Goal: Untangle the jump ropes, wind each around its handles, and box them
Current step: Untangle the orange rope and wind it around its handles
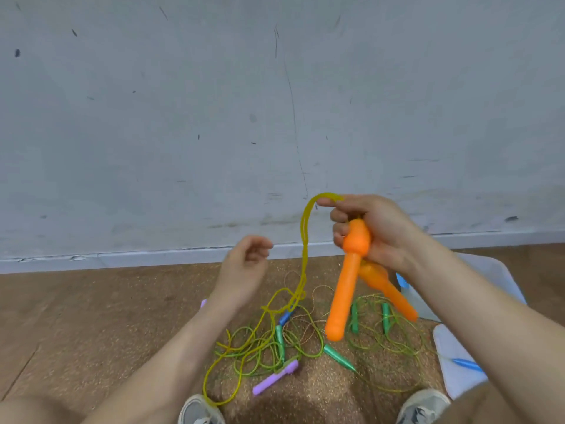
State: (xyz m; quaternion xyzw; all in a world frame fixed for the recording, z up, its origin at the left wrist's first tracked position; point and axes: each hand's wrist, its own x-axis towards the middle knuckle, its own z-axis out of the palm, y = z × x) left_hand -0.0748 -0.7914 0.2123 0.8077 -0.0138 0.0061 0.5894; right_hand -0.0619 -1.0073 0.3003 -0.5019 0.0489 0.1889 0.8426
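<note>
Backdrop: a scuffed pale grey wall (275, 102) meets a brown cork-like floor (91, 316) behind the tangle.
Tangle (260, 350): thin green and yellow cords lie heaped loose on the floor, between the wall and the person's shoes (198, 411).
Right hand (379, 231): raised above the tangle's right side, fingers wrapped round the thick ends of the two orange handles (342, 295).
Orange handles: both point down toward the tangle and splay apart; the nearer one ends just over it, the other slants off to the tangle's right.
Yellow rope (305, 240): a doubled strand passes over the right forefinger, drops to a loose knot just above the tangle, then trails in a long loop to the tangle's near edge.
Left hand (244, 267): held above the tangle's left side, fingers loosely curled, nothing in them, apart from the yellow rope.
Purple handle (275, 377): flat at the tangle's near edge.
Green handles (339, 358): several lie scattered within the tangle.
Blue handle (286, 316): mid-tangle, partly under the yellow rope.
White object (489, 270): right of the tangle, largely hidden by the right forearm; whether it is a box I cannot tell.
</note>
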